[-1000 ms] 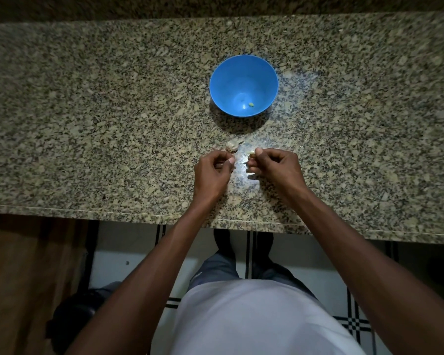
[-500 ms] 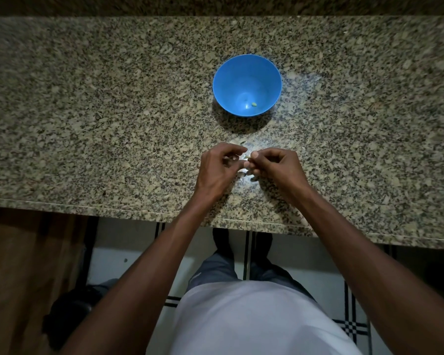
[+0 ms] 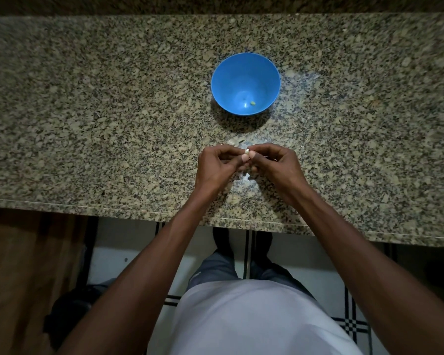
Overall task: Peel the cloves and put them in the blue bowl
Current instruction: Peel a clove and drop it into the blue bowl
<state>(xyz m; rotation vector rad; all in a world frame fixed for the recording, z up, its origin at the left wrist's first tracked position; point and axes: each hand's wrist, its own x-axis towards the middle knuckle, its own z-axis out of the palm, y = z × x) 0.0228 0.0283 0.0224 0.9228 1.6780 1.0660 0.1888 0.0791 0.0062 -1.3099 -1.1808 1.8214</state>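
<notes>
A speckled granite desk (image 3: pixel 87 111) fills the upper part of the view, and the person stands at its near edge with both arms reaching over it. The blue bowl (image 3: pixel 226 73) sits upright on the desk straight ahead of the hands and well apart from them. At its bottom lies one small pale yellow-green piece (image 3: pixel 252 103), likely a peeled clove.

The left hand (image 3: pixel 215 166) and right hand (image 3: pixel 277 165) meet just above the desk, thumbs side by side and touching. Each grip is clenched: fingers curled in, fingertips pinching the same clove (image 3: pixel 247 151) from either side. The clove is tiny and whitish, showing only as a small nub above the two thumbnails; how much of its skin remains cannot be told.

Just beyond the knuckles, a few pale scraps of skin (image 3: pixel 235 142) lie on the desk, and another thin scrap (image 3: pixel 241 175) shows below the hands.
</notes>
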